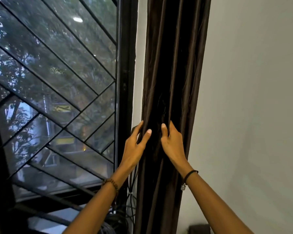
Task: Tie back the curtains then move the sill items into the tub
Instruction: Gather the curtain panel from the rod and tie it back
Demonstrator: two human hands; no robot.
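A dark brown satin curtain (174, 65) hangs bunched in a narrow column between the window frame and the wall. My left hand (135, 144) grips the folds on the curtain's left edge, thumb in front and fingers wrapped behind. My right hand (172, 141) clutches folds near the middle, fingers dug into the cloth. Both hands hold at the same height, close together. No tie-back, sill items or tub show in this view.
A black-framed window (125, 81) with a diagonal metal grille (57, 73) fills the left. A plain grey wall (252, 98) is on the right. Dark cables (130, 196) hang beside the curtain's lower left. A dark object (200, 229) sits at the bottom edge.
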